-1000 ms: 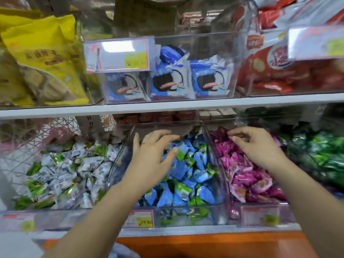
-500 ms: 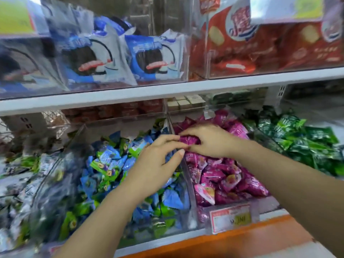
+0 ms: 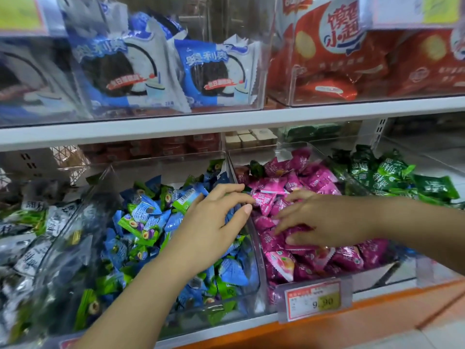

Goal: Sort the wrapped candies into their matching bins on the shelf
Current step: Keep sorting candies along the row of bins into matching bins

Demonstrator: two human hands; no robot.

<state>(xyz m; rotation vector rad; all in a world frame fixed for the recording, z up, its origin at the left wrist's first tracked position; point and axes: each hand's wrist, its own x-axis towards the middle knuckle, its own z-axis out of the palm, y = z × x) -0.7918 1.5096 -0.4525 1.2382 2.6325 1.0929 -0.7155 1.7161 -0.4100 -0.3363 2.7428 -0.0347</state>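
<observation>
Our right hand (image 3: 319,220) lies spread on the pink candies (image 3: 349,258). Our left hand (image 3: 214,222) hangs relaxed and empty just left of them.

Head view, close, looking forward and down at shelf (image 3: 226,122) bins (image 3: 254,238)

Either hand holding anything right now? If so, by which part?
Nothing is visibly held. The left hand is open above the blue candies, with thumb and fingers apart. The right hand lies with spread fingers on the pink candies; no pinch shows.
</observation>
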